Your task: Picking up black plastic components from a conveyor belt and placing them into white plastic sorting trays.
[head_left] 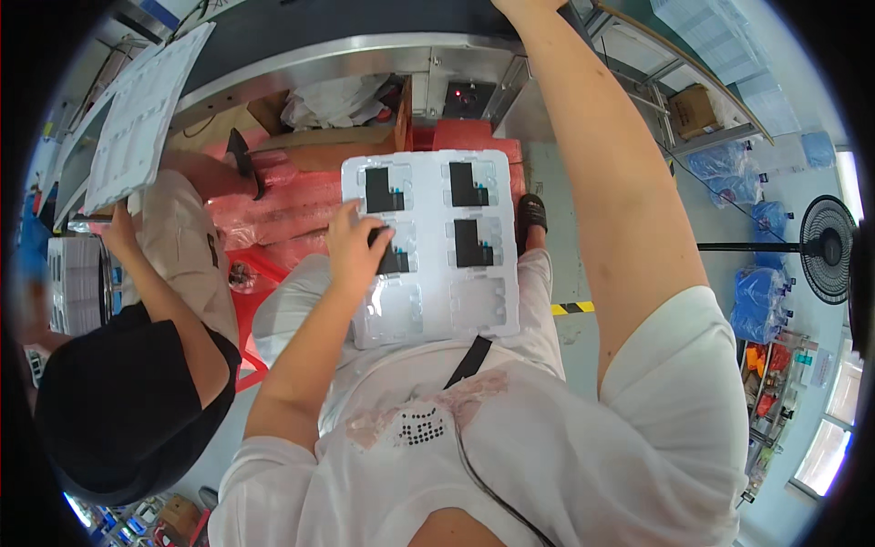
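A white plastic blister tray (437, 305) lies across my lap, its pockets set in two columns. Black flat rectangular parts with small teal bits sit in it: one at the upper left (376, 190), one at the upper right (462, 184), one at the middle right (467, 242). My left hand (354, 244) reaches over the tray's left edge, thumb and fingers closed on the black flat part (394, 262) in the middle-left pocket. The two lowest pockets hold nothing. My right hand (529, 5) stretches to the conveyor's far side, cut off by the upper picture edge; its fingers are hidden.
A dark conveyor belt (365, 20) with a metal edge runs ahead. At left, a co-worker in a black cap (137, 410) holds another white tray (146, 118). Red wrapped material (292, 201) lies below the belt. A black fan (828, 248) stands at right.
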